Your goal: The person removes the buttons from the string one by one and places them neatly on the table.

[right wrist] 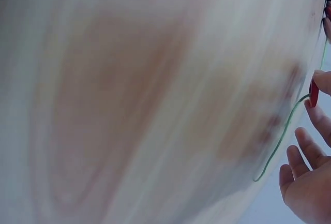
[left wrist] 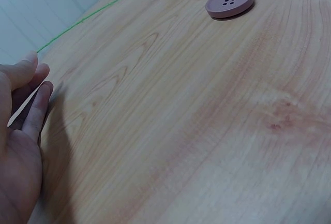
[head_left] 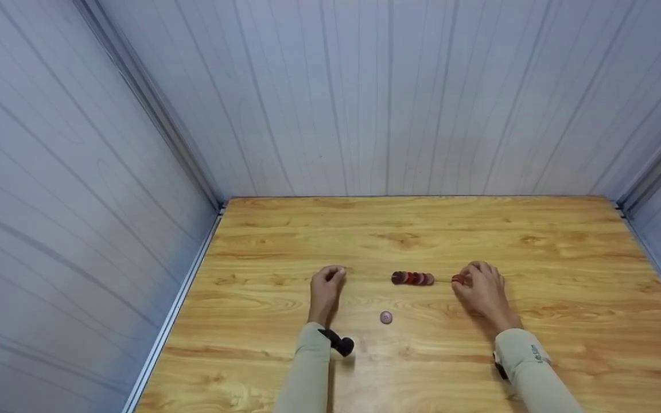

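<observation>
Left hand (head_left: 325, 290): pinching green cord (left wrist: 95, 12), left of button row (head_left: 412, 279). Right hand (head_left: 484, 293): pinching red button (right wrist: 314, 94). Risk: left slip spilling row.

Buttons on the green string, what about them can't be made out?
Head view: most faces in the button row, hidden by overlap.
Left wrist view: the row's far end, cut off by the top edge.
Right wrist view: part of the red button, covered by the right hand.

Left grip (head_left: 325, 290) and right grip (head_left: 485, 292) pinched, well apart
</observation>
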Demonstrator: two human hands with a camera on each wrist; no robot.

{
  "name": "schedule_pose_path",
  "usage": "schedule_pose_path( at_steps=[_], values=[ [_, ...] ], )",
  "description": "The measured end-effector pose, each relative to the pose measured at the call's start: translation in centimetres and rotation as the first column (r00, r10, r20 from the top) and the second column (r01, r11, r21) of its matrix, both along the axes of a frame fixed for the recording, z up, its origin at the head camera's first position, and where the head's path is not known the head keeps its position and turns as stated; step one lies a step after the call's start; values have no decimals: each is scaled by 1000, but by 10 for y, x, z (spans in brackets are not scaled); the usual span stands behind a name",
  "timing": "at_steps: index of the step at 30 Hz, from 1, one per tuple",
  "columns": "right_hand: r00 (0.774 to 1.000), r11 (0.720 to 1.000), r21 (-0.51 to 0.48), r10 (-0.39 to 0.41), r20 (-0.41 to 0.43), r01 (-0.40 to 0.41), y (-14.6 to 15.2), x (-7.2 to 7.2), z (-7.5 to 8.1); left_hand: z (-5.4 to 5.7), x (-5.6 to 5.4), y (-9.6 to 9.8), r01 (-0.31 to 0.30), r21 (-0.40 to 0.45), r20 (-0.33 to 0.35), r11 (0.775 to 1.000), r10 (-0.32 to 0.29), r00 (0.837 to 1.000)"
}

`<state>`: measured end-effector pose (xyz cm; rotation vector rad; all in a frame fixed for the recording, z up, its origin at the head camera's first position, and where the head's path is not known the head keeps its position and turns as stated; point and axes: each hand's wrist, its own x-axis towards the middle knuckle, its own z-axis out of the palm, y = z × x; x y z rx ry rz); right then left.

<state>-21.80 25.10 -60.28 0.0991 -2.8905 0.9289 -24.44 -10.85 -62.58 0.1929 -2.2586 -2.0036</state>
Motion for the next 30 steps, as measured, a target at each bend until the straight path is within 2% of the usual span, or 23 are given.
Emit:
schedule_pose_path(
  at_steps=[9, 30],
  values=[
    [999, 999, 15, -29, -20, 29, 12, 2, -2, 0, 1, -1, 22, 7, -30, 1000, -22, 999],
    [998, 998, -10, -55, -37, 54, 33, 8, 0, 0, 0, 0, 6, 9, -7, 1000, -6, 1000]
  ],
)
